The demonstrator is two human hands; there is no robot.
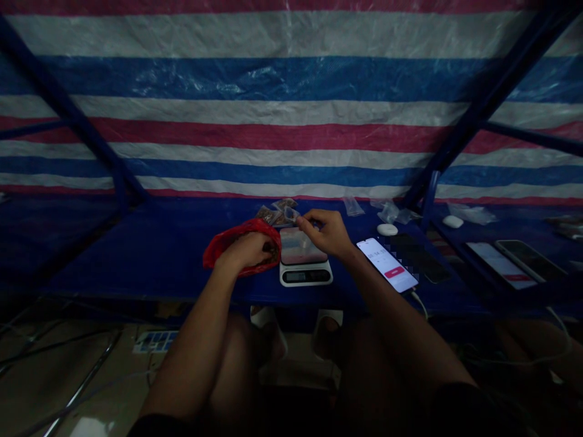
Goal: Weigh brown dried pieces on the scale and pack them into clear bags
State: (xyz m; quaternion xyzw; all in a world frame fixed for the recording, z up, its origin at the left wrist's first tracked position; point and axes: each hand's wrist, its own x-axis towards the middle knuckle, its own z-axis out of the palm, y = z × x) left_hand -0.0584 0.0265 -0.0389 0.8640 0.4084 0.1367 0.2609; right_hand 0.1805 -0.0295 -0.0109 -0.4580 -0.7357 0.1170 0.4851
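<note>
My left hand reaches into a red plastic bag lying on the blue table, fingers curled inside it; what they grip is hidden. My right hand pinches a small clear plastic pouch just above a white kitchen scale. The scale stands between the two hands, with its display facing me. Several filled small pouches lie in a pile just behind the scale.
A lit phone with a cable lies right of the scale, beside a dark phone. More phones and white earbud cases sit further right. Empty clear bags lie at the table's back. A striped tarp hangs behind.
</note>
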